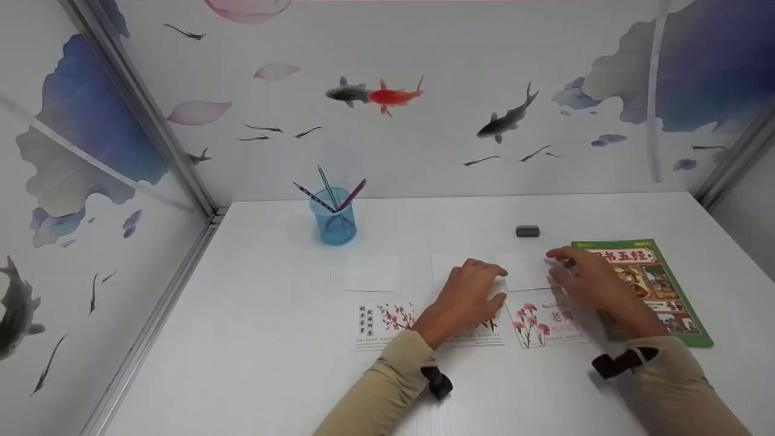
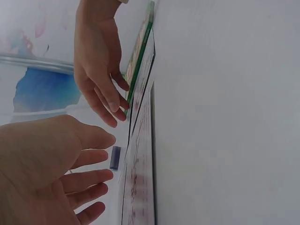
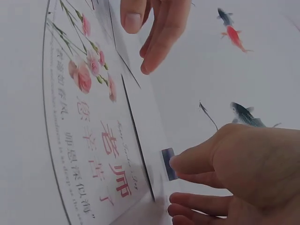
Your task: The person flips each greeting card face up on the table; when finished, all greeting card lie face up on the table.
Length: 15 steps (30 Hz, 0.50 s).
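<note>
My left hand [image 1: 466,293] hovers over the middle printed card [image 1: 478,340], covering much of it, its fingers loosely bent with nothing in them. Relaxed and holding nothing, my right hand [image 1: 590,281] is by the right white card [image 1: 528,272] and overlaps the green-edged book [image 1: 672,297]. Below that white card lies a card printed with pink carnations [image 1: 548,321]. A blossom-branch card [image 1: 381,330] lies at the left of the same row. Behind the printed cards are a left white card [image 1: 370,272] and a middle white card [image 1: 445,266], partly hidden by my left hand.
A small dark block [image 1: 527,231], like an eraser, lies behind the white cards. Toward the back left stands a blue pencil cup [image 1: 336,230] with several pencils. Walls painted with fish [image 1: 505,121] bound the white table [image 1: 242,339] at the back and sides.
</note>
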### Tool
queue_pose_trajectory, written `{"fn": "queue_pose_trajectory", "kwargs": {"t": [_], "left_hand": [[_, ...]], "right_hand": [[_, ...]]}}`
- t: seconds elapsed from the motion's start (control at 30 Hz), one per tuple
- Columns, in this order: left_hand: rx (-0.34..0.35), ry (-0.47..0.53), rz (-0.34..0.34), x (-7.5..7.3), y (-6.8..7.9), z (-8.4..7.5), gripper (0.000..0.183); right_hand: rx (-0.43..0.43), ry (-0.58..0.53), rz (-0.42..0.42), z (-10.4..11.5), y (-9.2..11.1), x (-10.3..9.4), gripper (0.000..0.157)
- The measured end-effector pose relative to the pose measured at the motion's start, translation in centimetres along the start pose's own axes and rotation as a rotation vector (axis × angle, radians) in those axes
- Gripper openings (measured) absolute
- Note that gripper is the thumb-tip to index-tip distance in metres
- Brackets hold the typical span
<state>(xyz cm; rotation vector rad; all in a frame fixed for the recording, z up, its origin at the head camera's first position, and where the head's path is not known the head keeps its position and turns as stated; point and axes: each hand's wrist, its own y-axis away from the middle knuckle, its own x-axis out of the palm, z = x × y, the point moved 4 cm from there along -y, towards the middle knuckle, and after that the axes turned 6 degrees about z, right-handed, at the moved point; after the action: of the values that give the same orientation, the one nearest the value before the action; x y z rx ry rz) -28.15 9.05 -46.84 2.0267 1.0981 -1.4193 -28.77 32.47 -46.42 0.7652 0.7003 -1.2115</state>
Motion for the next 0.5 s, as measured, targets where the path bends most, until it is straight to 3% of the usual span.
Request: {"fn": "queue_pose_trajectory", "kwargs": {"t": [0.23, 0.5], "left_hand": [[-0.02, 0.008, 0.012, 0.77, -0.77, -0.72, 0.04], [-0.012, 0.051, 0.006, 1.0, -0.77, -0.8, 0.04]], "right_hand": [[0.012, -0.048, -0.047, 0.27, -0.08, 0.18, 0.043], [0.059, -0.134, -0.018, 0.09, -0.25, 0.55, 0.05]]}}
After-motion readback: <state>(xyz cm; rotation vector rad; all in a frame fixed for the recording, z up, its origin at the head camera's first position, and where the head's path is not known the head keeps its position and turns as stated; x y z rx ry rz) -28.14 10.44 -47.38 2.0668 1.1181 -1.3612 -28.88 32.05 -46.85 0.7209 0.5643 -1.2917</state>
